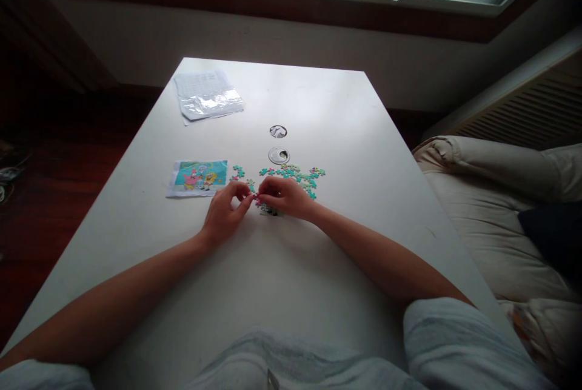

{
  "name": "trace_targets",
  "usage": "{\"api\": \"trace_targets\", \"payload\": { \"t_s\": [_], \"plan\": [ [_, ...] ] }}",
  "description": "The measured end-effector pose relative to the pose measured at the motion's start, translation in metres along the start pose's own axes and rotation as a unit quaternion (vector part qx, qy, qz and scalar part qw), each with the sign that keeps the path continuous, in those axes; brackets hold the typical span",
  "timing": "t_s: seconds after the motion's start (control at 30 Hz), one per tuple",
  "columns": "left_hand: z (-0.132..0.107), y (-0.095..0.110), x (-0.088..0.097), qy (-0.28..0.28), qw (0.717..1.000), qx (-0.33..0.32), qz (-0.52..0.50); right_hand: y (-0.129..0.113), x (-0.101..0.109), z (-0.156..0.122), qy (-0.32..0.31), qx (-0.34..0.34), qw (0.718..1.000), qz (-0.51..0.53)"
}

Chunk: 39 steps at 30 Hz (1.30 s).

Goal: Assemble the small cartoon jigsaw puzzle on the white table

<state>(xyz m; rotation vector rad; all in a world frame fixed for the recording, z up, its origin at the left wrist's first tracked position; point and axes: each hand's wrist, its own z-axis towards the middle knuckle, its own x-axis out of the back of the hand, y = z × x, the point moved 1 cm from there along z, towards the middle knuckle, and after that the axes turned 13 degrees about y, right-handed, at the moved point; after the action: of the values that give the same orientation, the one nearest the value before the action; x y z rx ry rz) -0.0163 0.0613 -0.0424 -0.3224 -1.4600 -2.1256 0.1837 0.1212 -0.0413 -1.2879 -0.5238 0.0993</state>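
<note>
Both of my hands meet at the middle of the white table (318,268). My left hand (225,211) pinches its fingertips together against my right hand (284,197), which is also closed; a small pink-edged puzzle piece (257,199) shows between the fingertips. Loose teal and yellow puzzle pieces (293,174) lie scattered just beyond my right hand. A few joined pieces (269,211) peek out under my right hand. A cartoon reference picture (199,177) lies flat to the left of my left hand.
A clear plastic bag on a printed sheet (207,96) lies at the table's far left. Two small round objects (278,143) sit past the pieces. A cushioned sofa (500,208) stands right of the table, windows along the far wall.
</note>
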Motion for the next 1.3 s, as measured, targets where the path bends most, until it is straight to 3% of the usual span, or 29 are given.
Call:
{"api": "trace_targets", "payload": {
  "t_s": [0.13,0.43,0.67,0.87,1.3],
  "plan": [
    [-0.001,0.000,-0.001,0.003,1.000,0.000,-0.019,-0.001,0.000,0.001,0.000,-0.032,0.999,0.031],
    [0.002,-0.003,0.002,-0.014,1.000,-0.010,0.020,-0.002,0.003,0.002,0.019,0.057,0.992,-0.106],
    [0.008,-0.003,0.004,-0.031,0.995,-0.016,0.098,0.002,0.009,0.004,0.066,0.049,0.985,-0.150],
    [0.009,-0.003,0.001,-0.041,0.991,-0.015,0.129,0.009,0.007,0.005,0.039,0.085,0.973,-0.210],
    [0.008,0.000,-0.001,-0.053,0.984,-0.032,0.168,0.005,0.006,0.004,0.023,0.083,0.974,-0.210]
  ]
}}
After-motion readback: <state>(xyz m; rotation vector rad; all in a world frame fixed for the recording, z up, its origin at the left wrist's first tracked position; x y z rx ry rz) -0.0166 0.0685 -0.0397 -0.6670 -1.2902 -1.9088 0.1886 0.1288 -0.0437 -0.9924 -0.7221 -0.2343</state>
